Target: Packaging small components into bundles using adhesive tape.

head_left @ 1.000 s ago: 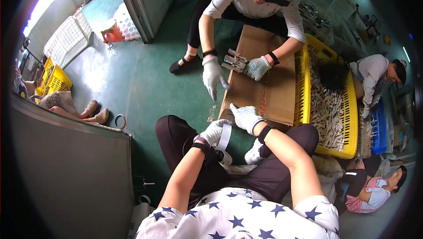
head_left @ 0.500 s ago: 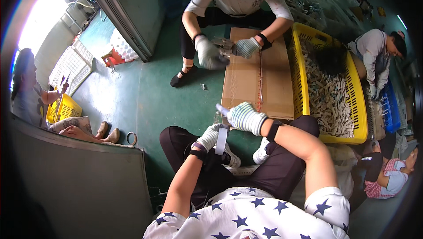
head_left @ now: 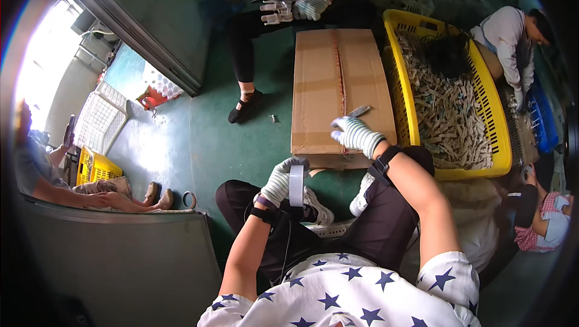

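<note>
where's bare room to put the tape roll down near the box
Free: most of the flat brown cardboard box top, and the green floor left of it. Crowded: the yellow plastic crate, full of small pieces, and the box's near edge under the right hand.

Workshop floor, yellow crate point(head_left: 398, 73) of parts, gloved workers

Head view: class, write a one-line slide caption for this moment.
Gloved left hand grips a tape roll while the right hand rests on a cardboard box beside a yellow crate.
</note>
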The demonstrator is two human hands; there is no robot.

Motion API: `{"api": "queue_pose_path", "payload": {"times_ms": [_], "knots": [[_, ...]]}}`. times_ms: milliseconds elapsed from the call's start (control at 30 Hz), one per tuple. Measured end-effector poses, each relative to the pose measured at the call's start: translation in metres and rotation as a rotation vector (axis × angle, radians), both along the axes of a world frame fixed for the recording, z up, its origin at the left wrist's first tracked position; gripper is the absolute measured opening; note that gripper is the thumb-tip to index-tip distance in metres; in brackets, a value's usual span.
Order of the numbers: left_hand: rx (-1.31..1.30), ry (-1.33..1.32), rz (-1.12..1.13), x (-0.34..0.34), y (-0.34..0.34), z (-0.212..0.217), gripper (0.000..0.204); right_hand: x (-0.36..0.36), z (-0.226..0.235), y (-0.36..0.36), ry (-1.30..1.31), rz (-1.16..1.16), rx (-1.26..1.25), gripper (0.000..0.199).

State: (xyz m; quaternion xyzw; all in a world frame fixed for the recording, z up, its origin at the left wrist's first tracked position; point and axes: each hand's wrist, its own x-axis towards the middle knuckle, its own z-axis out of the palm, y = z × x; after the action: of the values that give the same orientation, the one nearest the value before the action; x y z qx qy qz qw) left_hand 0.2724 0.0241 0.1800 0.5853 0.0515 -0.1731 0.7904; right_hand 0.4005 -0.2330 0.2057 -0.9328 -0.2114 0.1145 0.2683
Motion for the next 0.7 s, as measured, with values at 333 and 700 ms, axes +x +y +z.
{"api": "queue_pose_path", "payload": {"times_ms": [333, 700], "knots": [[-0.064, 0.078, 0.009, 0.041, -0.025, 0.034, 0.025, -0.084, 0.104, -0.049, -0.123, -0.042, 0.825, 0.053], [-0.248, 0.091, -0.066, 0.113, -0.041, 0.036, 0.021, -0.274, 0.031, -0.345, -0.073, -1.259, 1.213, 0.021]]}}
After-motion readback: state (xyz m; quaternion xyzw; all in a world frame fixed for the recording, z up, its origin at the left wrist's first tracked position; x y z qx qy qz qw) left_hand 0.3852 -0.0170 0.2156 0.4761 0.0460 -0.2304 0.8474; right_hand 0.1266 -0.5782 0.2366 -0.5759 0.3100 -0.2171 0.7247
